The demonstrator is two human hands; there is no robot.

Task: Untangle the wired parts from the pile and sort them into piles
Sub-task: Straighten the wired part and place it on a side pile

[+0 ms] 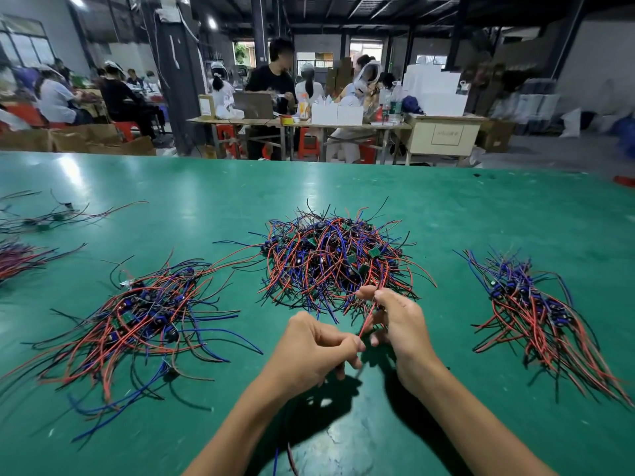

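A big tangled pile (336, 259) of red, blue and black wires with small green boards lies at the middle of the green table (446, 207). Just in front of it, my right hand (395, 321) pinches red wires (367, 321) that lead up into the pile. My left hand (316, 352) is curled beside it and pinches the lower end of the same red wires. A loose spread pile (137, 324) lies to the left. A neater bundle (536, 310), its wires aligned, lies to the right.
More wired parts (41, 218) and a small bundle (17, 255) lie at the far left edge. Beyond the table's far edge, people sit at other benches with boxes, red stools and cartons.
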